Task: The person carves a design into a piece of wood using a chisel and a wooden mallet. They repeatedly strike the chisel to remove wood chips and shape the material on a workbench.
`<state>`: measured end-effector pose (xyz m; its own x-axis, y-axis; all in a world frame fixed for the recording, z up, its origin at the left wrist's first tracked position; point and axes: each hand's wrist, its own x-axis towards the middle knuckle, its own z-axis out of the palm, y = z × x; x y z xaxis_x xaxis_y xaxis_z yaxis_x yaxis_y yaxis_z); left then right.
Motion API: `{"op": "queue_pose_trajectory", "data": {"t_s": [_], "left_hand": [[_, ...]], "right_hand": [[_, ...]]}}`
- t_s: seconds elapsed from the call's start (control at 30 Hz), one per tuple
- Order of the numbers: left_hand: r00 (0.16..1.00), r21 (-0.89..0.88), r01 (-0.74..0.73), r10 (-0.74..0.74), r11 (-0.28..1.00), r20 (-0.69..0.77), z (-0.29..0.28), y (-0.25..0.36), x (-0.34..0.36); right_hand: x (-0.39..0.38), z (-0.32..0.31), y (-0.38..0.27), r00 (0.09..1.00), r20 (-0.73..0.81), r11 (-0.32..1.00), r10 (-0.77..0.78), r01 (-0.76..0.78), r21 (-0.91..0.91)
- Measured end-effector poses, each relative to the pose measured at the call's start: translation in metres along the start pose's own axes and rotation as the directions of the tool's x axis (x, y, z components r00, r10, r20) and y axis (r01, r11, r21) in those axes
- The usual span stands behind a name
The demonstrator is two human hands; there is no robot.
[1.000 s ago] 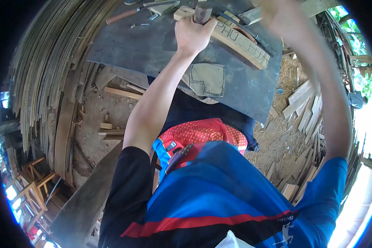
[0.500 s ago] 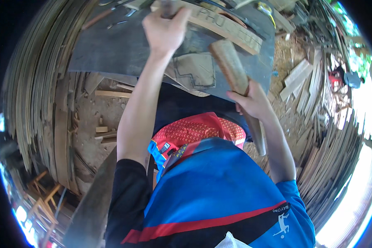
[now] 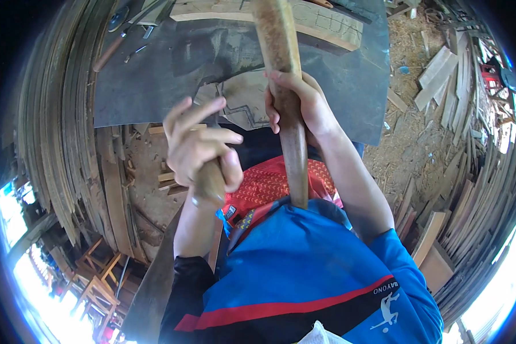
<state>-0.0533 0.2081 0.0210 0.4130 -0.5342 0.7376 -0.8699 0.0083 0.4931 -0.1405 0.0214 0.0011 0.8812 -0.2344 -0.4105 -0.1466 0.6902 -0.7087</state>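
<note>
My left hand is raised at the near edge of the table, blurred by motion. It grips the rounded wooden handle of what looks like a chisel between thumb and palm, with the other fingers partly spread; the blade is mostly hidden. My right hand is wrapped round a long wooden mallet, its thick end pointing away and its thin end reaching my shirt. Beyond the hands lies a thick wooden board with outlined shapes on its face. A flat piece with drawn lines rests at the table's near edge.
The dark table carries a long wooden-handled tool and a small metal tool at its left. Stacked planks stand at left. Wood offcuts and strips cover the floor at right; wooden chairs are at lower left.
My left hand has come back from the board toward my body with the chisel, its handle now facing me. My right hand has moved left, and the mallet stands straighter in view.
</note>
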Motion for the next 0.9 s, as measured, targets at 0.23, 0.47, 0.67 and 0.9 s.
{"op": "queue_pose_trajectory", "data": {"t_s": [0.23,0.47,0.67,0.9], "left_hand": [[0.986,0.135,0.025,-0.046,0.991,0.159,-0.013,0.027,-0.054],[0.992,0.153,0.129,-0.127,0.980,-0.017,-0.034,0.015,-0.059],[0.982,0.237,0.188,-0.188,0.953,-0.023,-0.058,-0.007,-0.053],[0.985,0.258,0.156,-0.170,0.953,0.034,-0.062,0.002,-0.053]], "right_hand": [[0.020,0.004,0.016,0.986,0.097,0.988,-0.137,0.143,-0.052],[0.027,-0.002,0.025,0.976,0.130,0.970,-0.175,0.194,-0.146],[0.027,-0.005,0.029,0.984,0.095,0.968,-0.153,0.168,-0.187],[0.028,-0.002,0.025,0.986,0.101,0.963,-0.132,0.152,-0.225]]}}
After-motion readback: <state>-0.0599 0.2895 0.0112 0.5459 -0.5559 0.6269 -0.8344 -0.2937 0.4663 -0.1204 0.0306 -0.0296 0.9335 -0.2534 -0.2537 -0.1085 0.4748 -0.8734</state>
